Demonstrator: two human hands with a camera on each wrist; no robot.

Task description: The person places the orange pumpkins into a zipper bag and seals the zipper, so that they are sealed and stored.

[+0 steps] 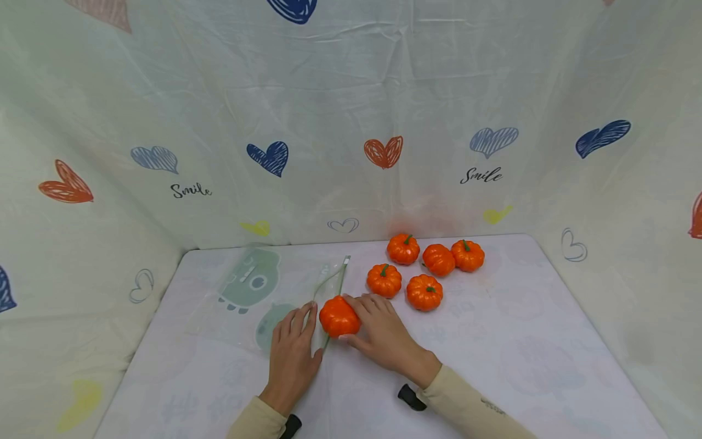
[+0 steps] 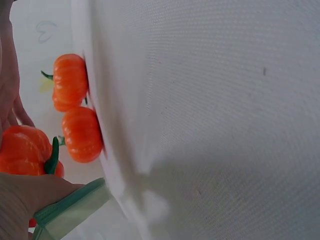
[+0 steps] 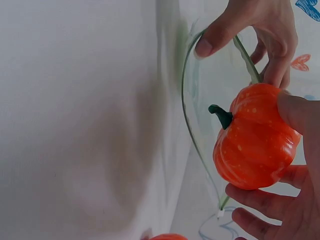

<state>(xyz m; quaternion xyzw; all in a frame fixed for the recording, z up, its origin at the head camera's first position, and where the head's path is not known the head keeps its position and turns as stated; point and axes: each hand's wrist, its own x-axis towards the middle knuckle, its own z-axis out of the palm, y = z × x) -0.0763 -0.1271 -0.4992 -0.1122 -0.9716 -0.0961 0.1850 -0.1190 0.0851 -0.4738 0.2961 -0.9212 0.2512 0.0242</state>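
An orange toy pumpkin (image 1: 339,317) with a dark green stem is in my right hand (image 1: 384,332), thumb on one side and fingers on the other. It is at the mouth of a clear zip bag (image 1: 249,280) with green edging and pale green cartoon prints. My left hand (image 1: 293,356) lies on the bag, its thumb and fingers spread and touching the parted green lips of the mouth. In the right wrist view, the pumpkin (image 3: 257,135) is beside the bag's rim (image 3: 185,100), near the left fingers (image 3: 280,55).
Several more orange pumpkins (image 1: 425,292) stand grouped on the white-covered table (image 1: 493,353), right of the bag and towards the back. A hanging cloth (image 1: 329,110) printed with hearts rises behind the table's far edge and along both sides.
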